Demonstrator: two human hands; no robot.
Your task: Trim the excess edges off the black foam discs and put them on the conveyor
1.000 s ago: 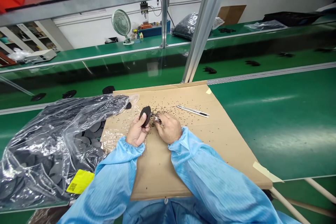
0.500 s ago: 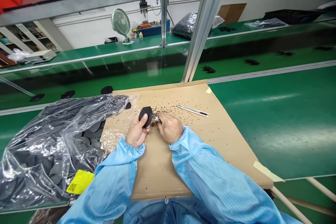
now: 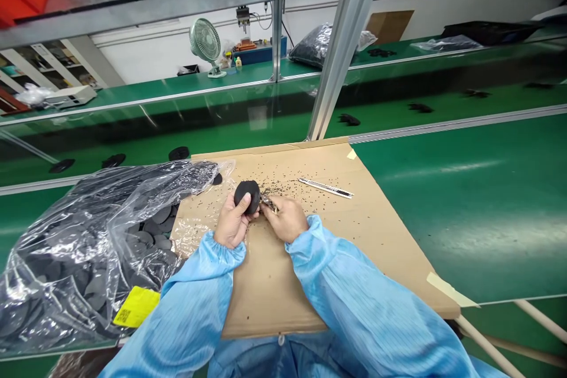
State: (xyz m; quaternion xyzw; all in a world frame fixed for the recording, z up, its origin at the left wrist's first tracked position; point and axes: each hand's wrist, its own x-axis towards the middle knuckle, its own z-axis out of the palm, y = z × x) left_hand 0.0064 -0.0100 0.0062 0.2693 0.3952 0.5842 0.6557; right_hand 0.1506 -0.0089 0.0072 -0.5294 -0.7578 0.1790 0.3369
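Note:
My left hand (image 3: 233,221) is closed round a thick black round piece (image 3: 247,196), which looks like a stack of black discs, thumb on its near face. In my right hand (image 3: 287,218) is a small shiny metal tool, apparently clippers (image 3: 268,202), its tip against the right edge of the discs. My fingers hide part of the tool. Small black crumbs (image 3: 283,190) lie scattered around and behind my hands on a cardboard sheet (image 3: 274,283). A utility knife (image 3: 325,188) rests on the cardboard to the right.
A large clear plastic bag (image 3: 88,242) full of dark discs lies at left, with a yellow label (image 3: 137,307) beside it. Behind the cardboard runs a green belt (image 3: 239,130) carrying several dark pieces. A metal post (image 3: 339,53) rises at the back. Tape (image 3: 452,289) holds the cardboard's right corner.
The black discs have turned in my left hand, so their face points more toward me. The clippers have shifted slightly, and more of their handles shows.

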